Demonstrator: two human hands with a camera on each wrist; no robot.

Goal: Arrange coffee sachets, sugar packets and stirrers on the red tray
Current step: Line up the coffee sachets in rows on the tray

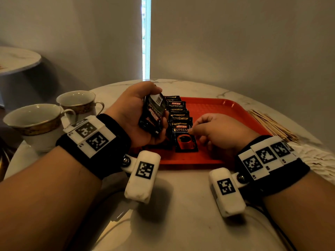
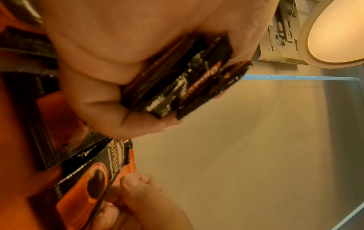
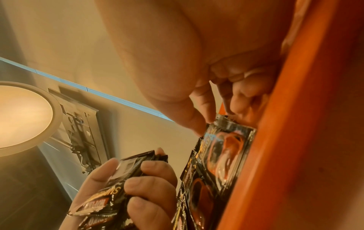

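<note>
Glossy black foil coffee sachets (image 1: pixel 178 113) lie in an overlapping row down the left part of the red plastic tray (image 1: pixel 228 113), each one lapped over the one behind it. The left hand (image 1: pixel 137 115) is curled round a small stack of spare black sachets (image 1: pixel 153 115), held just above the row's far end. The right hand's (image 1: pixel 220 131) thumb and forefinger pinch the right edge of the nearest sachet with the red cup picture (image 1: pixel 185 140), which rests on the tray at the row's front.

I judge the row to be the weak point: foil on foil slides easily, so a sideways tug on the front sachet could drag its neighbours out of line. The held stack sits fanned in the left wrist view, with one sachet (image 2: pixel 214 91) jutting past the others, and it may slip out and fall onto the row. That hand is also close enough to brush the far sachets.

Room is plentiful on the tray's right half, which is bare, with its raised rim (image 1: pixel 190 161) near the front sachet. Pale wooden stirrers (image 1: pixel 272 124) lie on the white marble table (image 1: pixel 181 205) just beyond the tray's right rim. Two white gold-banded cups (image 1: pixel 47 120) stand to the left, near the left wrist. Sugar packets I cannot make out.
</note>
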